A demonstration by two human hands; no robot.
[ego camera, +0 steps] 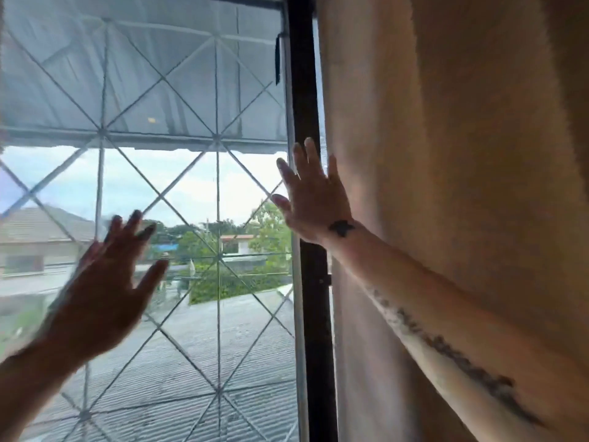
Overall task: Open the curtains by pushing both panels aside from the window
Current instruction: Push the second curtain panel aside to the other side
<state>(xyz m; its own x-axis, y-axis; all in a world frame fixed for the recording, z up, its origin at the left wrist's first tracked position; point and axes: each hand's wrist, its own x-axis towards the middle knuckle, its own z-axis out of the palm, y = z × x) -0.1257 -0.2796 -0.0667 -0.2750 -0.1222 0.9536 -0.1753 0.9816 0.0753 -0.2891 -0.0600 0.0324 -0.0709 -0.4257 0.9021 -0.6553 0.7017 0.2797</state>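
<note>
A cream curtain panel [446,186] hangs on the right, covering everything right of the dark window frame post [307,106]. My right hand [314,199] is raised flat with fingers spread, its outer edge against the curtain's left edge, in front of the post. My left hand [108,282] is lifted in front of the window glass [159,173], fingers apart, blurred, holding nothing. No left curtain panel shows in the view; only a faint sliver appears at the far left edge.
Behind the glass runs a white metal grille [217,193] of crossed diagonal bars. Outside lie a corrugated roof [191,362], an awning overhead, houses and trees.
</note>
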